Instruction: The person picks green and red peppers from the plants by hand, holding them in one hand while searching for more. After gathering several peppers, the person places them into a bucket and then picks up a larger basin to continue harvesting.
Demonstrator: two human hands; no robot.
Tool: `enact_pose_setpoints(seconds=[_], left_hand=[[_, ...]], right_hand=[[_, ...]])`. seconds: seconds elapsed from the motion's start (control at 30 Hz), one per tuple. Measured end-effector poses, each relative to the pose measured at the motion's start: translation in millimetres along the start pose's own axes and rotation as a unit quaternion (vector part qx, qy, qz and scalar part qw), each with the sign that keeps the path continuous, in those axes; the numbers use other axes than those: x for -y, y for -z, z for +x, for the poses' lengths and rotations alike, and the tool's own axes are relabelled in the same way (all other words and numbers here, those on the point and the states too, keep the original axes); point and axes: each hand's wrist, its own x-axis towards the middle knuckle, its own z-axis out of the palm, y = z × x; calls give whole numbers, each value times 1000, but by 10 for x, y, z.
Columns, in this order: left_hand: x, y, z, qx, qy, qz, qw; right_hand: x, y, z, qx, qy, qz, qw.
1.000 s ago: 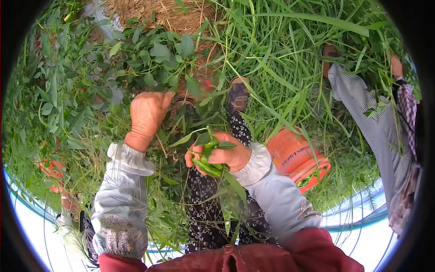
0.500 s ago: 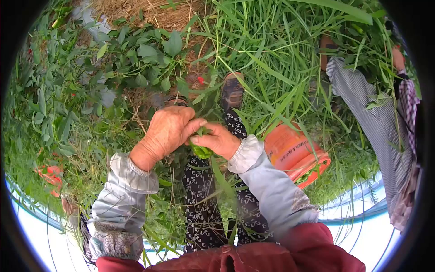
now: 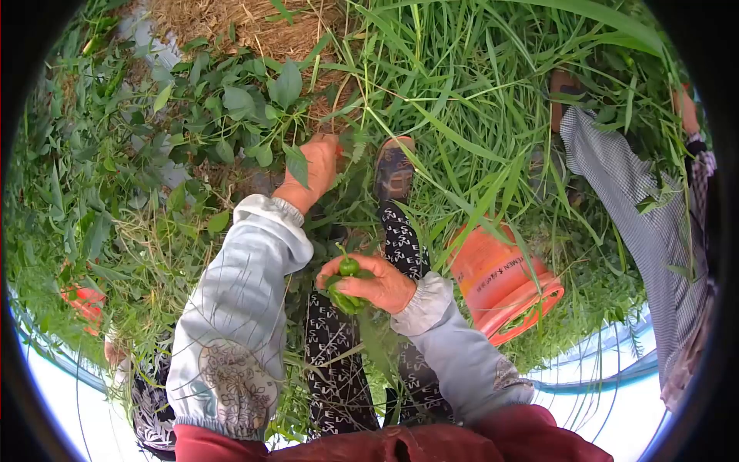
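1. Two bare hands are working among plants; the right hand [image 3: 375, 286], just below the middle of the frame, is curling its fingers closed around a bunch of small glossy green peppers [image 3: 346, 283], most of it hidden inside the fist.
2. The left hand [image 3: 314, 171], above centre, is reaching into the leafy green pepper plant [image 3: 246, 104]; a leaf is covering its fingers, so whether they are open or gripping cannot be told.
3. An orange plastic bucket [image 3: 500, 281] is lying tilted in the tall grass at right of centre, its mouth partly screened by blades.
4. Another person's checked grey sleeve [image 3: 627, 192] is showing at the right edge, cut off by the frame's dark rim.
5. A dark patterned shoe [image 3: 394, 171] is standing just right of the left hand, half hidden by grass.
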Motion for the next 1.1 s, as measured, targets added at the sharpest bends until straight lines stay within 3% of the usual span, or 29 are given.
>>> enact_pose_setpoints(seconds=[0.03,0.1,0.17,0.23,0.3,0.37,0.43,0.5,0.6,0.67,0.77,0.8,0.87,0.97,1.1], left_hand=[[2,-136,81,-3,3,3,1000],[-68,-308,246,133,92,107,981],[-38,-595,248,97,99,126,982],[-35,-689,257,80,118,136,980],[-66,-601,229,107,172,91,975],[-105,-407,158,101,176,82,976],[-163,-136,75,88,145,-25,985],[-270,267,-59,87,142,-7,986],[-416,941,-350,23,79,-107,991],[-565,1392,-538,-24,117,-340,933],[-716,1794,-739,5,80,-327,942],[-698,1841,-760,4,81,-325,942],[-666,1897,-791,-16,-101,-134,986],[-661,1943,-824,65,-80,-136,985],[-674,1996,-744,82,-49,-160,982]], right_hand=[[-1,-5,-3,5,0,-2,1000],[0,-38,16,-12,21,7,1000],[55,-48,-8,-9,6,10,1000],[88,-52,-16,-54,57,-33,996],[135,-60,-14,-48,75,-40,995],[229,-145,-16,-34,78,124,989],[191,-167,42,-30,90,151,984],[254,-237,77,-47,135,185,972],[327,-353,130,-78,150,193,967],[364,-444,169,-119,149,183,964],[375,-588,244,-126,144,188,963],[292,-557,271,-83,127,241,959],[291,-601,286,-59,116,267,955],[236,-606,332,-46,94,305,946],[232,-599,391,-76,70,321,942]])
